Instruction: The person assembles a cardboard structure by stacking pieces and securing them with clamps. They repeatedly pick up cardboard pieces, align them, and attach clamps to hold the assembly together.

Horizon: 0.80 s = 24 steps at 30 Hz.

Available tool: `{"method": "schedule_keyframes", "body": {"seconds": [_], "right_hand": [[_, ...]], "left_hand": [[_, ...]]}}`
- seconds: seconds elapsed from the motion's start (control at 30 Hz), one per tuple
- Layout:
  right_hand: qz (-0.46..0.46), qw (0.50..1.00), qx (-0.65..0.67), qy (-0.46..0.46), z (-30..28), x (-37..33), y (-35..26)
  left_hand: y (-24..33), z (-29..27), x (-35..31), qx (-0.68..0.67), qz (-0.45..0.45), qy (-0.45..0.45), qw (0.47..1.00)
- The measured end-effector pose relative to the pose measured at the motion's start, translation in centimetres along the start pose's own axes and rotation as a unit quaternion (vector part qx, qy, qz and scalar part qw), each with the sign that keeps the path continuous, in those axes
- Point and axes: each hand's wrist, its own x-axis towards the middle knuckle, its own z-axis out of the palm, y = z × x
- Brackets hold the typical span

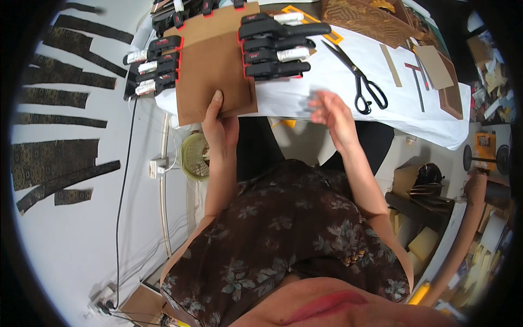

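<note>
My left hand (219, 117) grips the near edge of a flat brown panel (212, 71), thumb on top and fingers hidden beneath. Black clamps with red pads bite along the panel's side edges, both the left clamps (166, 60) and the right clamps (272, 49); several have white wrapping on their handles. More clamps (207, 7) sit at its far edge. To the right, my right hand (333, 111) hovers over the table's near edge, fingers loosely apart and slightly blurred, with nothing in them. Black-handled scissors (357, 76) lie just beyond it, blades pointing away.
White sheeting (305, 101) covers the table. Thin strips, a beige card (434, 66) and a brown patterned panel (362, 22) lie at the right and far side. Dark patterned strips (54, 155) hang on the left wall. A green basket (194, 157) stands below the table; a cable (124, 185) runs down the wall.
</note>
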Motion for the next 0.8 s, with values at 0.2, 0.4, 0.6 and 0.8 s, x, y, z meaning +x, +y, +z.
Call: {"method": "schedule_keyframes", "body": {"seconds": [0.2, 0.4, 0.6, 0.8], "right_hand": [[0.007, 0.998, 0.049, 0.026, -3.5, -4.7, 2.7], [-0.009, 0.997, 0.063, 0.033, -4.0, -5.7, 2.9], [-0.033, 0.998, 0.045, 0.038, -6.4, -6.2, 3.9], [-0.074, 0.995, 0.055, 0.05, -9.2, -6.6, 4.4]], "left_hand": [[-3.7, -1.1, 1.8, -0.043, -0.061, -0.01, 0.997], [-6.8, -0.5, 3.5, -0.037, -0.083, 0.02, 0.996], [-9.2, -3.1, 5.7, 0.053, -0.098, -0.027, 0.993], [-6.3, -3.1, 4.7, 0.151, -0.292, 0.043, 0.943]]}}
